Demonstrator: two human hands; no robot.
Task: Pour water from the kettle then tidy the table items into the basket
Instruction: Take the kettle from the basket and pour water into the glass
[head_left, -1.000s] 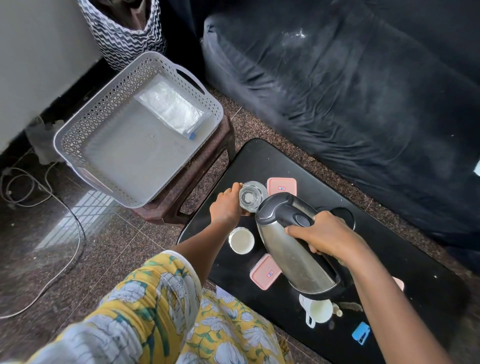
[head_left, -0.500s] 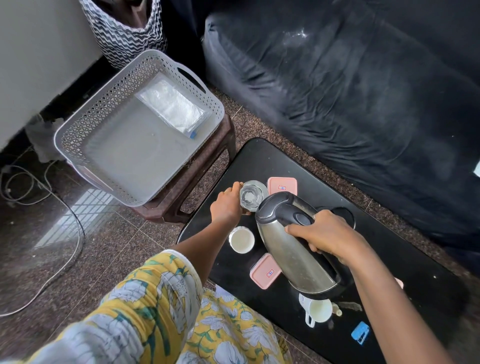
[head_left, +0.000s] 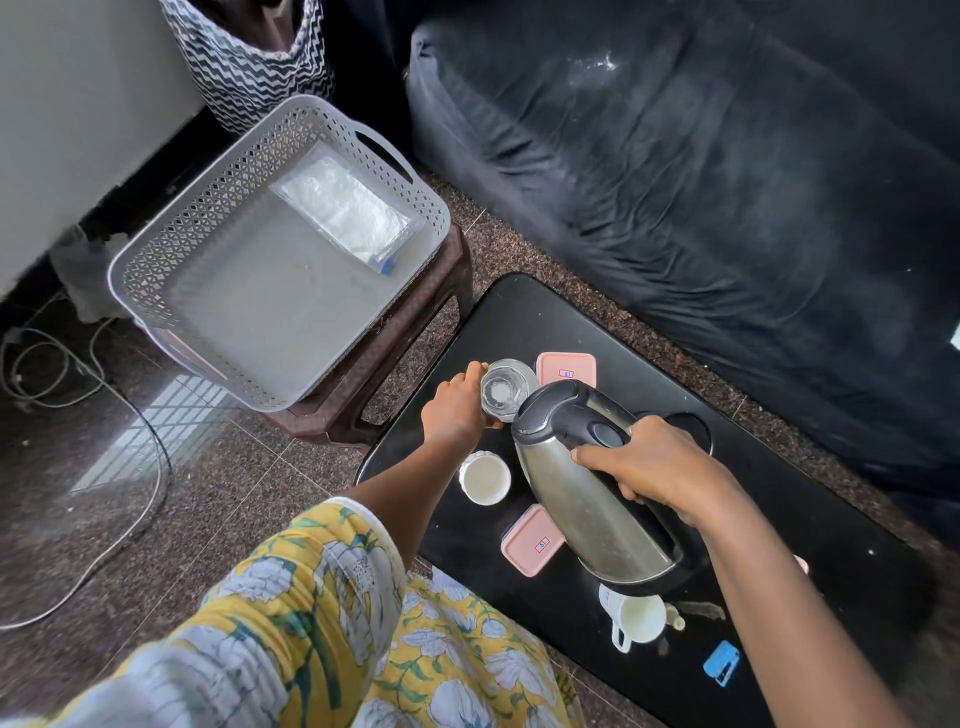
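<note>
A steel kettle with a black lid and handle is tilted, its spout toward a clear glass on the black table. My right hand grips the kettle's handle. My left hand holds the glass from its left side. Also on the table are two pink lidded boxes, a small white bowl, a white mug and a small blue item. The grey perforated basket sits on a brown stool at the left, holding a clear plastic bag.
A dark sofa runs along the far side of the table. The kettle's black base shows behind my right hand. White cables trail over the floor at the left. A patterned fabric bin stands behind the basket.
Both hands, the kettle and the glass keep nearly the same pose; only the view has shifted slightly.
</note>
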